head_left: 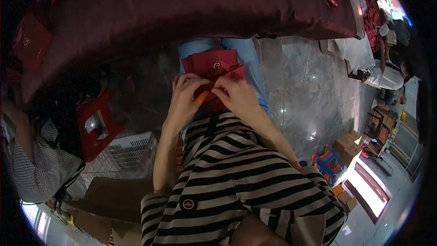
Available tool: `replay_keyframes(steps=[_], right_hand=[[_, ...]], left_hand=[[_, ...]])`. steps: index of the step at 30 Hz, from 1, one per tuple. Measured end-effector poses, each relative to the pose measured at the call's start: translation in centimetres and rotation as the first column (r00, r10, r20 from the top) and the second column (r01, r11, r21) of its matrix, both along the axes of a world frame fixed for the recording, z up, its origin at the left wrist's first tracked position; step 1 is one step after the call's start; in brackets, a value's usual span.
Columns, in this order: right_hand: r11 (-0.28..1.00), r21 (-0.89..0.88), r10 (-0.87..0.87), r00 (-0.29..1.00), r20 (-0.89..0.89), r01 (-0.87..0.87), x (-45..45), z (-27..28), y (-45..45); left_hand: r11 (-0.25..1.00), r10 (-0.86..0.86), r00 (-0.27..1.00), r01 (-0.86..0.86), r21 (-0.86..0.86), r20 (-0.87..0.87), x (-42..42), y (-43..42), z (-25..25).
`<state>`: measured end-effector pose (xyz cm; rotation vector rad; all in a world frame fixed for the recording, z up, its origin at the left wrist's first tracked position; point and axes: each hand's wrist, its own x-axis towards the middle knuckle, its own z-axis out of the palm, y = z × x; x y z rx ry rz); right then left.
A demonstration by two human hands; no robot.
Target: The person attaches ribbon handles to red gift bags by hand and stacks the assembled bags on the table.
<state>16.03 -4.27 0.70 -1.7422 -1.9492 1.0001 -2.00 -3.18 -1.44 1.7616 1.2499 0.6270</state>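
Observation:
Several dark red printed pieces [211, 60] lie stacked on my lap, over blue jeans [250, 64]; a small gold mark shows on the top one. My left hand [185, 94] is bent over the near left part of the stack, with an orange covering on one finger [200, 97]. Close beside it on the right, my right hand [234, 93] has its thumb and fingers pressed together at a red piece [236, 70] that rises from the stack. Both hands nearly meet, and the exact spot that the left fingers grip is partly hidden.
A table with a dark red cloth [205, 4] spans the front. At left are a red stool [98, 125], a white crate [123, 155], a cardboard box [114, 198] and a seated person [43, 166]. Boxes [348, 148] and other people [387, 75] are at right.

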Motion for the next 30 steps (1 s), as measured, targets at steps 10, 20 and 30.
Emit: replay_keyframes(steps=[10,20,30], right_hand=[[0.985,0.062,-0.156,0.981,-0.118,0.164,2.3,1.2,1.7],[0.936,-0.036,0.331,0.912,-0.243,-0.350,3.5,0.6,5.9],[0.779,-0.181,0.557,0.795,-0.239,-0.601,5.1,1.9,6.4]], left_hand=[[1.000,0.001,0.999,0.000,0.025,-0.048,0.1,-0.5,0.2],[0.986,0.076,0.995,-0.066,0.153,-0.061,1.9,-1.3,-0.1],[0.924,0.064,0.996,-0.080,0.373,0.055,3.8,-3.2,-0.5]])
